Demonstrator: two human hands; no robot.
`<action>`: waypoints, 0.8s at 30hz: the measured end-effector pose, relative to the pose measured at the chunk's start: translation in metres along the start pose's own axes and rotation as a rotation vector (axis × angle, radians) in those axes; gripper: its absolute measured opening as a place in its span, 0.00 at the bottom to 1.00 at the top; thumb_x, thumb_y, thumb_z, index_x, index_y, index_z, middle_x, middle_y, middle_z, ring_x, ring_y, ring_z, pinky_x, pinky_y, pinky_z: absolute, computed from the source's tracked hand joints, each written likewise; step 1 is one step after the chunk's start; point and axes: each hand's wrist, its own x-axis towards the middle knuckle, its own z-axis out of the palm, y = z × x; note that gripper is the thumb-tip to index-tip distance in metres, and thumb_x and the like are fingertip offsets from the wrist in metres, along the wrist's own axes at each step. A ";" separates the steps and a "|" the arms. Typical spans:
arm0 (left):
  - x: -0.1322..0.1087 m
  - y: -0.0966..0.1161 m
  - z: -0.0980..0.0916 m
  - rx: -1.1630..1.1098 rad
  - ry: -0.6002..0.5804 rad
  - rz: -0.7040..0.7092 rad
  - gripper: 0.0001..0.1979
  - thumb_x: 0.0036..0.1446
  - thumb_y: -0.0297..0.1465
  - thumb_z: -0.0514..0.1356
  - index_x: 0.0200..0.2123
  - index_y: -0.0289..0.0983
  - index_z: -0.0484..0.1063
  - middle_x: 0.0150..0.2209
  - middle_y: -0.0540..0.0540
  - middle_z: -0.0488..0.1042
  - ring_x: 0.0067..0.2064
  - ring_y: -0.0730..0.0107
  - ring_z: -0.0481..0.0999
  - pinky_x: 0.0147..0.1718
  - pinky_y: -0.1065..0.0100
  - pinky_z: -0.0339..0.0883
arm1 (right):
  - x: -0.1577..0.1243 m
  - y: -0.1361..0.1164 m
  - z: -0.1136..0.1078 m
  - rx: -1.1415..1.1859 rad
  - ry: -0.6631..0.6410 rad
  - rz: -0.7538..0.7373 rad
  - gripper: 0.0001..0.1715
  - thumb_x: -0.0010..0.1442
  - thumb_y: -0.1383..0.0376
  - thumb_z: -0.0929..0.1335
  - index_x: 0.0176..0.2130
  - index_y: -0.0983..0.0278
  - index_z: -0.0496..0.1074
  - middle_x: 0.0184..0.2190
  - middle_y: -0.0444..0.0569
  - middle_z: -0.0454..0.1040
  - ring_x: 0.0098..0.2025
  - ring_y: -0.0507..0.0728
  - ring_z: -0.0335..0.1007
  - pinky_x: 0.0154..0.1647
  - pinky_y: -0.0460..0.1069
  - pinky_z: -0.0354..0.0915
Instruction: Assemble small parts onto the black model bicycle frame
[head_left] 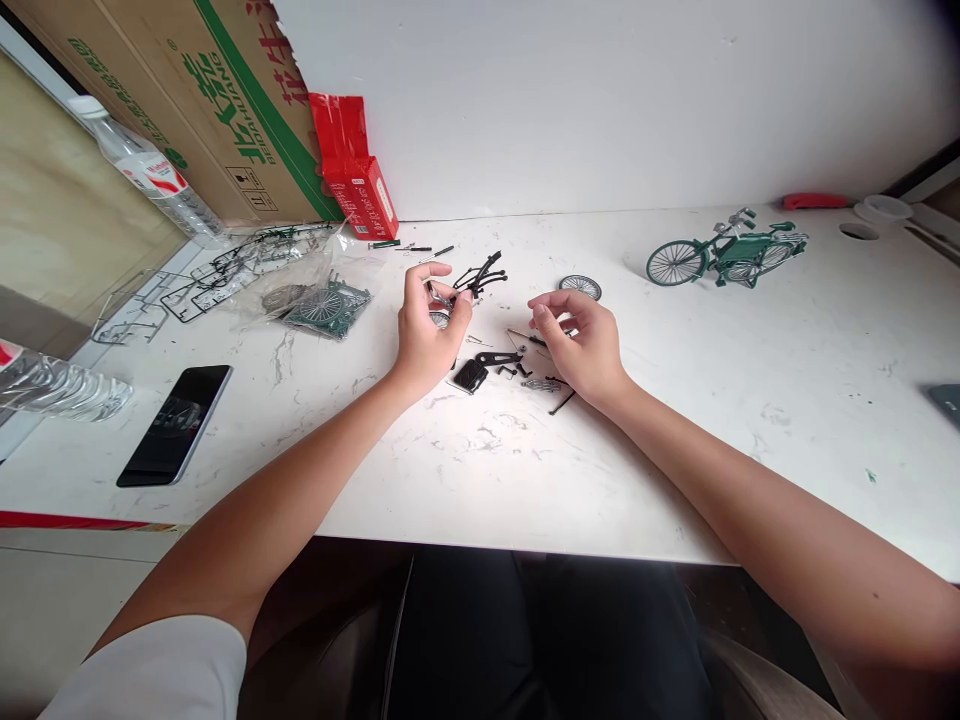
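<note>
My left hand (426, 335) is raised a little over the white table (750, 400) and pinches a small model wheel part (442, 300) between thumb and fingers. Just beyond it lies a black model bicycle frame (480, 275). My right hand (581, 340) hovers with curled fingers over several small black parts (499, 362); a tiny piece seems pinched at its fingertips, but I cannot be sure. A loose spoked wheel (580, 287) lies just behind the right hand. A finished green model bicycle (724, 255) lies on its side at the far right.
A black phone (175, 424) lies at the left. Plastic bags with green parts (319, 305) and empty sprues (217, 280) sit at the back left, with a red box (364, 195), cardboard carton (202, 100) and two water bottles (150, 175). A wall stands behind the table.
</note>
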 end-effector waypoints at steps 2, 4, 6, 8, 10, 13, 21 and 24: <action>0.001 0.000 -0.001 0.002 0.008 -0.023 0.15 0.66 0.38 0.67 0.52 0.43 0.68 0.34 0.51 0.73 0.42 0.67 0.78 0.50 0.63 0.70 | 0.000 0.002 0.000 -0.025 -0.005 -0.007 0.23 0.69 0.42 0.71 0.42 0.58 0.80 0.39 0.50 0.83 0.43 0.61 0.78 0.46 0.58 0.74; 0.002 -0.002 -0.002 -0.004 0.011 -0.056 0.14 0.66 0.38 0.67 0.50 0.42 0.69 0.34 0.51 0.74 0.42 0.67 0.79 0.50 0.63 0.71 | 0.000 0.002 0.000 -0.036 -0.017 -0.002 0.22 0.69 0.43 0.71 0.42 0.58 0.80 0.39 0.50 0.83 0.43 0.61 0.78 0.48 0.58 0.73; 0.003 -0.004 -0.001 -0.032 0.016 -0.092 0.12 0.66 0.38 0.67 0.48 0.42 0.70 0.35 0.50 0.75 0.41 0.67 0.80 0.49 0.63 0.71 | 0.000 0.002 0.000 -0.019 -0.021 0.002 0.23 0.69 0.43 0.71 0.42 0.59 0.80 0.40 0.50 0.83 0.42 0.60 0.79 0.47 0.58 0.73; 0.004 -0.005 0.002 -0.081 0.022 -0.136 0.11 0.67 0.38 0.66 0.47 0.42 0.70 0.36 0.49 0.76 0.41 0.68 0.81 0.47 0.64 0.72 | -0.001 0.000 0.000 0.018 -0.006 -0.006 0.24 0.68 0.42 0.71 0.43 0.59 0.80 0.41 0.50 0.83 0.41 0.59 0.80 0.46 0.58 0.74; 0.004 -0.005 0.004 -0.130 0.028 -0.189 0.09 0.69 0.38 0.65 0.45 0.42 0.70 0.38 0.48 0.77 0.40 0.69 0.81 0.45 0.65 0.73 | -0.001 -0.002 0.000 0.052 0.022 -0.019 0.24 0.68 0.42 0.72 0.43 0.58 0.80 0.41 0.49 0.82 0.39 0.59 0.81 0.46 0.57 0.74; 0.003 -0.002 0.007 -0.175 0.022 -0.235 0.08 0.70 0.38 0.64 0.42 0.42 0.70 0.39 0.47 0.78 0.41 0.69 0.82 0.45 0.64 0.74 | -0.002 -0.003 0.000 0.071 0.029 -0.027 0.24 0.68 0.42 0.72 0.43 0.58 0.80 0.41 0.49 0.82 0.37 0.58 0.81 0.46 0.57 0.75; 0.001 0.001 0.009 -0.226 -0.023 -0.276 0.08 0.68 0.37 0.66 0.40 0.41 0.72 0.37 0.47 0.79 0.40 0.68 0.81 0.45 0.63 0.74 | -0.001 0.000 0.002 0.040 -0.043 -0.018 0.22 0.66 0.43 0.73 0.43 0.58 0.79 0.38 0.48 0.81 0.40 0.59 0.78 0.45 0.57 0.75; 0.000 0.006 0.010 -0.270 -0.058 -0.310 0.07 0.67 0.36 0.66 0.40 0.41 0.72 0.34 0.48 0.78 0.39 0.69 0.81 0.45 0.64 0.73 | -0.002 0.001 0.002 0.032 -0.061 -0.052 0.18 0.65 0.48 0.76 0.44 0.58 0.79 0.39 0.48 0.81 0.42 0.59 0.78 0.48 0.57 0.74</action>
